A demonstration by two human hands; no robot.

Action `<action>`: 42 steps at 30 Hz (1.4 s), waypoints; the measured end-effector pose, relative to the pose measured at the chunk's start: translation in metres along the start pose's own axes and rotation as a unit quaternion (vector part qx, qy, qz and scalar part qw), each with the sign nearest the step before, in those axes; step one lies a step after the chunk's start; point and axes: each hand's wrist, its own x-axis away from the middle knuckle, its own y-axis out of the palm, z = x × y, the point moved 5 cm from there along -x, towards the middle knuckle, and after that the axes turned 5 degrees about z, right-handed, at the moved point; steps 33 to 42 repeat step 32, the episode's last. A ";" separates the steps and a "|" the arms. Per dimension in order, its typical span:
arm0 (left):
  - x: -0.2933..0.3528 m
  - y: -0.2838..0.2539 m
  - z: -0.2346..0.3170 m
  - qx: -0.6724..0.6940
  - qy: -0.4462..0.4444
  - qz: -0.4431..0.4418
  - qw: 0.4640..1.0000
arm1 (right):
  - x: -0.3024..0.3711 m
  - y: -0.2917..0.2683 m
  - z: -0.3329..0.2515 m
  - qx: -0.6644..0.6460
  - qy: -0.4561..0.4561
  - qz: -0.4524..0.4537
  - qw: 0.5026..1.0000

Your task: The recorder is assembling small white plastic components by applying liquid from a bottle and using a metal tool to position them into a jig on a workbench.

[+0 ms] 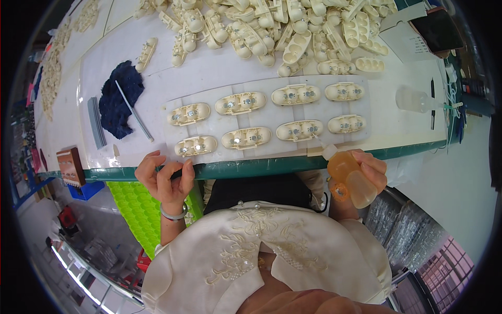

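My right hand (374, 170) is wrapped round a soft squeeze bottle (351, 177) of amber liquid. The bottle is tilted, its thin nozzle reaching the right end of a cream plastic part (299, 131) in the near row. That part and several like it, oval with round cups and shiny metal-looking bits inside, lie in two rows on a pale board (266, 119). At the table's front edge, left of the board, my left hand (168, 178) has its fingers bent but apart, with nothing seen in them. The near-left cream part (195, 146) is closest to it.
A large heap of cream parts (256, 31) covers the far side. On the left lie a dark blue cloth (121, 99), a thin stick (135, 112) and grey strips (96, 123). A clear cup (411, 99), a black pen (433, 104) and a white box (405, 34) are on the right.
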 end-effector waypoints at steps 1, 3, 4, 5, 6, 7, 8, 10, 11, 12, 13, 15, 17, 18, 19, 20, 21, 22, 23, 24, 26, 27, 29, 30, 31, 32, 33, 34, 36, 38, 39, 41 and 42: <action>0.000 0.000 0.000 0.002 -0.004 0.002 1.000 | 0.000 0.000 0.000 0.000 0.000 0.002 1.000; 0.001 0.000 0.000 -0.002 -0.003 -0.001 1.000 | 0.003 0.000 0.002 0.000 0.002 -0.002 1.000; 0.002 0.000 -0.001 -0.008 -0.004 -0.004 1.000 | 0.004 0.000 0.002 0.002 0.001 0.000 1.000; 0.002 -0.001 0.000 -0.007 -0.002 -0.004 1.000 | 0.004 -0.002 0.003 -0.002 -0.001 0.005 1.000; 0.002 -0.001 -0.001 -0.008 -0.006 -0.006 1.000 | 0.004 -0.003 0.003 -0.005 -0.003 0.009 1.000; 0.002 -0.001 -0.001 -0.009 -0.010 -0.008 1.000 | 0.004 -0.003 0.004 -0.004 -0.003 0.010 1.000; 0.001 -0.001 0.000 -0.008 -0.009 -0.009 1.000 | 0.004 -0.004 0.004 -0.008 -0.007 0.013 1.000; 0.001 -0.001 0.001 -0.017 -0.006 -0.010 1.000 | 0.005 -0.005 0.003 -0.011 -0.010 0.016 1.000; 0.001 -0.001 0.001 -0.016 -0.005 -0.011 1.000 | 0.004 -0.004 0.003 -0.016 -0.004 0.014 1.000; 0.001 -0.001 0.000 -0.014 -0.008 -0.010 1.000 | 0.003 -0.004 0.003 -0.020 0.002 0.012 1.000; 0.002 0.000 -0.001 -0.013 -0.011 -0.010 1.000 | 0.001 -0.005 0.003 -0.019 0.002 0.013 1.000; 0.001 0.000 -0.001 -0.013 -0.007 -0.009 1.000 | -0.004 -0.003 0.003 -0.034 -0.016 -0.028 0.999; 0.001 0.000 0.000 -0.014 -0.004 -0.009 1.000 | -0.002 -0.003 0.002 -0.034 -0.002 -0.025 0.999; 0.002 -0.001 0.000 -0.015 -0.006 -0.010 1.000 | -0.001 -0.003 0.003 -0.036 0.013 -0.023 0.999; 0.002 0.000 -0.001 -0.016 -0.009 -0.011 1.000 | 0.000 -0.003 0.004 -0.035 0.013 -0.022 0.999; 0.001 0.000 0.000 -0.016 -0.009 -0.011 1.000 | 0.001 -0.005 0.004 -0.032 0.001 -0.019 0.999; 0.001 -0.001 0.000 -0.018 -0.006 -0.010 1.000 | 0.002 -0.006 0.004 -0.028 -0.011 -0.015 0.999; 0.001 -0.001 0.001 -0.021 -0.003 -0.009 1.000 | 0.003 -0.006 0.004 -0.028 -0.011 -0.015 0.999; 0.001 -0.001 0.001 -0.021 -0.002 -0.009 1.000 | 0.004 -0.008 0.004 -0.030 -0.004 0.001 1.000; 0.001 -0.001 0.000 -0.020 -0.003 -0.011 1.000 | 0.005 -0.009 0.005 -0.032 0.002 0.017 0.999; 0.001 -0.001 0.000 -0.020 -0.004 -0.014 1.000 | 0.006 -0.010 0.004 -0.015 0.000 0.027 1.000; 0.001 -0.001 0.001 -0.021 -0.001 -0.013 1.000 | 0.006 -0.011 0.003 0.002 -0.002 0.037 0.999; 0.002 -0.001 0.001 -0.022 0.003 -0.012 1.000 | 0.006 -0.013 0.005 -0.003 0.007 0.043 0.999; 0.002 -0.001 0.000 -0.019 -0.002 -0.010 1.000 | 0.007 -0.014 0.006 -0.008 0.016 0.049 0.999; 0.003 -0.001 0.000 -0.017 -0.006 -0.008 1.000 | 0.006 -0.014 0.006 -0.001 0.013 0.043 0.999; 0.003 -0.001 0.000 -0.019 -0.004 -0.008 1.000 | 0.005 -0.013 0.005 0.006 0.011 0.038 0.999; 0.003 -0.001 0.000 -0.019 -0.004 -0.008 1.000 | 0.005 -0.013 0.005 0.006 0.011 0.038 0.999; 0.003 -0.001 0.000 -0.019 -0.004 -0.008 1.000 | 0.005 -0.013 0.005 0.006 0.011 0.038 0.999; 0.003 -0.001 0.000 -0.019 -0.004 -0.008 1.000 | 0.005 -0.013 0.005 0.006 0.011 0.038 0.999; 0.003 -0.001 0.000 -0.019 -0.004 -0.008 1.000 | 0.005 -0.013 0.005 0.006 0.011 0.038 0.999; 0.003 -0.001 0.000 -0.019 -0.004 -0.008 1.000 | 0.005 -0.013 0.005 0.006 0.011 0.038 0.999; 0.003 -0.001 0.000 -0.019 -0.004 -0.008 1.000 | 0.005 -0.013 0.005 0.006 0.011 0.038 0.999; 0.003 -0.001 0.000 -0.019 -0.004 -0.008 1.000 | 0.005 -0.013 0.005 0.006 0.011 0.038 0.999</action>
